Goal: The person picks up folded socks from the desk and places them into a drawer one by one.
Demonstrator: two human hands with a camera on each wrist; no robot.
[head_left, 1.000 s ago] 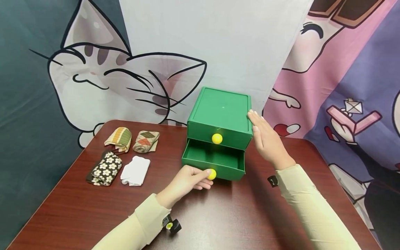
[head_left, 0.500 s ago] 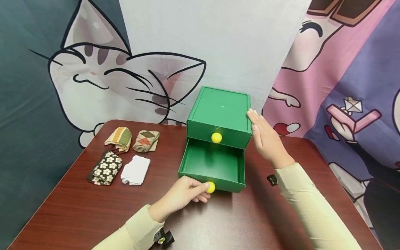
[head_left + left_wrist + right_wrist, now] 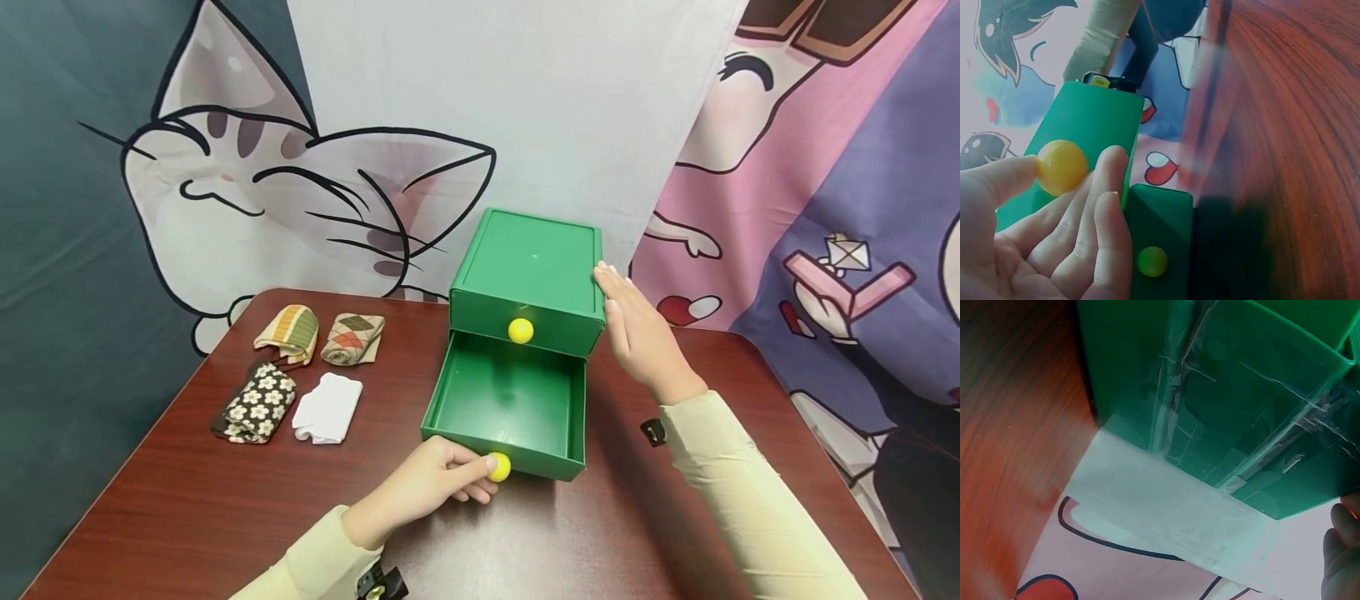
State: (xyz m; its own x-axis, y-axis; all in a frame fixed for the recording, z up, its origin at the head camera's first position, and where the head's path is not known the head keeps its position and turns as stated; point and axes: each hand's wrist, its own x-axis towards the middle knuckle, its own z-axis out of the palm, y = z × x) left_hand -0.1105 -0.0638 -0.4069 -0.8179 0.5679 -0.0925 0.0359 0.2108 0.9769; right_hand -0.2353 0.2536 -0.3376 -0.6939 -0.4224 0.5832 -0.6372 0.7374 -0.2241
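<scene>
The left hand (image 3: 427, 487) pinches the knob (image 3: 498, 467) of the drawer (image 3: 504, 408), which stands far out of the box (image 3: 528, 279). It could slip free and tip. The right hand (image 3: 637, 337), fingers straight, braces the box's side.

1. One green two-drawer box (image 3: 528, 275) at the far middle of the counter (image 3: 187, 517).
2. Two drawers: the upper drawer (image 3: 525, 321) closed, the lower drawer (image 3: 504, 408) pulled out.
3. Two yellow knobs: upper knob (image 3: 521, 331), lower knob (image 3: 498, 467).
4. Four folded socks at far left: striped sock (image 3: 287, 332), argyle sock (image 3: 352, 338), floral sock (image 3: 257, 402), white sock (image 3: 327, 408).
5. Two hands: left hand (image 3: 423, 487), right hand (image 3: 641, 333).
</scene>
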